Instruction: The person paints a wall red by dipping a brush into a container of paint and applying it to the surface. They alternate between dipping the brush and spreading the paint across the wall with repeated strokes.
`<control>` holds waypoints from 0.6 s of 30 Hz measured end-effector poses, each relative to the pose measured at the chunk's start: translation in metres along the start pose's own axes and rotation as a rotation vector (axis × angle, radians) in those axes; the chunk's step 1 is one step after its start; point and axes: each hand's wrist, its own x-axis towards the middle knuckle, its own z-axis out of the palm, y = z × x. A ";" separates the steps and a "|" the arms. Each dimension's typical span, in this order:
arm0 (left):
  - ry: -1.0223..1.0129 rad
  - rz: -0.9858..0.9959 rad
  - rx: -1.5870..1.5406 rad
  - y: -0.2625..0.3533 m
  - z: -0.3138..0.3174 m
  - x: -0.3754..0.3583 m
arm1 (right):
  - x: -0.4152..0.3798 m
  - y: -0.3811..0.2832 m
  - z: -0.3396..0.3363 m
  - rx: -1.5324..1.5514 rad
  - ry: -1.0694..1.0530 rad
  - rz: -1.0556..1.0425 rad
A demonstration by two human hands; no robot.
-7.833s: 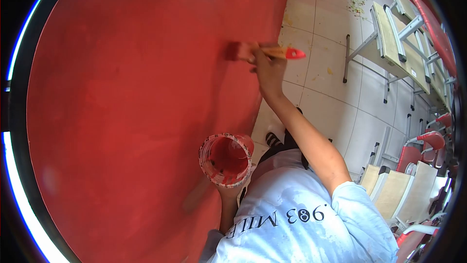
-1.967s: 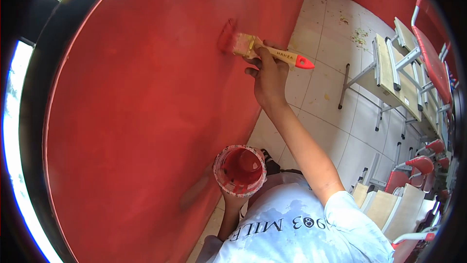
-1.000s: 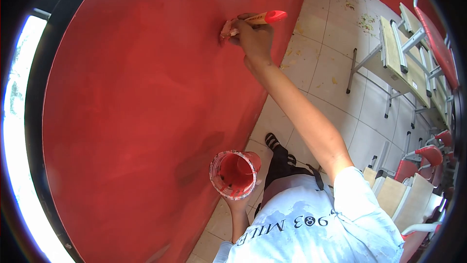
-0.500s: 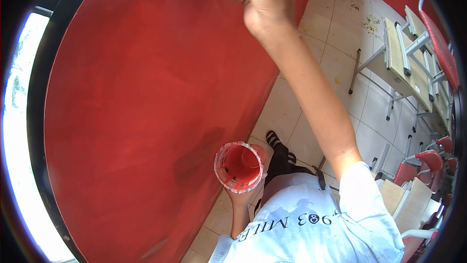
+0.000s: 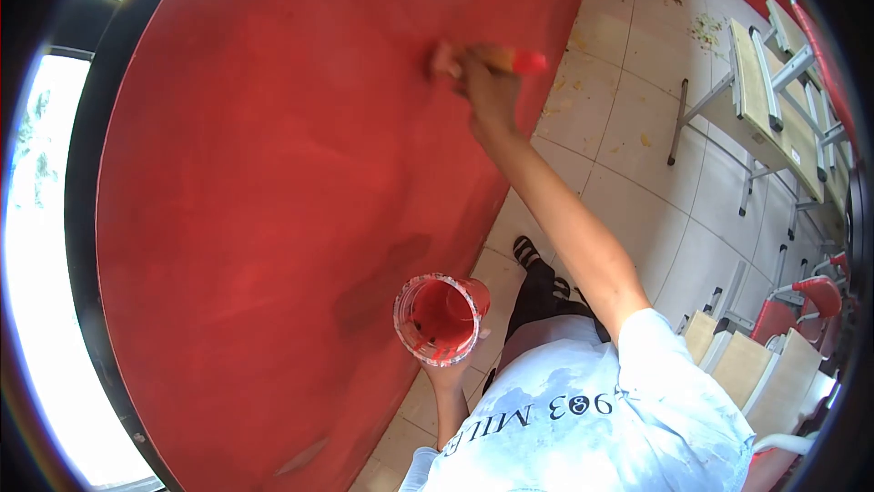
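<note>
My right hand (image 5: 492, 96) is closed around the handle of a paintbrush (image 5: 527, 61), which has a red tip and a yellowish middle. The bristle end points left at the red wall (image 5: 246, 210), blurred by motion; it looks to be on the surface, where the paint is uneven. Lower down, my left hand (image 5: 446, 375) holds a clear plastic cup (image 5: 475, 296) from beneath and beside. Red paint (image 5: 446, 314) coats the inside of the cup and whitish-red smears cover its rim. Most of my left fingers are hidden behind the cup.
A dark frame (image 5: 82, 219) and bright window border the wall on the left. Pale floor tiles (image 5: 628, 192) with scattered debris run along its right side. Desks (image 5: 774, 123) and red chairs (image 5: 815, 296) stand at the right.
My right hand has come down the wall towards my body, bringing the paintbrush with it. The cup in my left hand has shifted only slightly.
</note>
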 end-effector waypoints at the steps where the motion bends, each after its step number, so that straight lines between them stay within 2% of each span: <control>1: 0.006 -0.005 -0.006 0.003 0.002 0.001 | -0.004 -0.032 0.021 0.124 -0.089 -0.072; 4: 0.005 -0.023 0.062 0.000 -0.005 -0.005 | -0.018 -0.094 0.043 0.341 -0.206 -0.165; 6: 0.023 -0.032 0.101 -0.004 -0.011 -0.012 | -0.020 -0.080 0.033 0.374 -0.172 -0.128; 8: 0.059 -0.032 0.105 -0.006 -0.013 -0.015 | -0.011 -0.006 -0.002 0.250 -0.079 0.061; 10: 0.089 -0.031 0.031 0.002 -0.011 -0.018 | -0.020 0.059 -0.067 0.060 0.089 0.310; 13: 0.113 -0.025 0.046 0.002 -0.020 -0.027 | -0.057 0.144 -0.214 -0.226 0.174 0.447; 14: 0.122 -0.025 0.071 0.001 -0.024 -0.031 | -0.083 0.136 -0.249 -0.155 0.238 0.484; 16: 0.110 0.012 0.136 0.001 -0.029 -0.035 | -0.122 0.136 -0.329 -0.259 0.363 0.564; 18: 0.104 -0.002 0.145 -0.004 -0.033 -0.041 | -0.155 0.117 -0.379 -0.289 0.561 0.667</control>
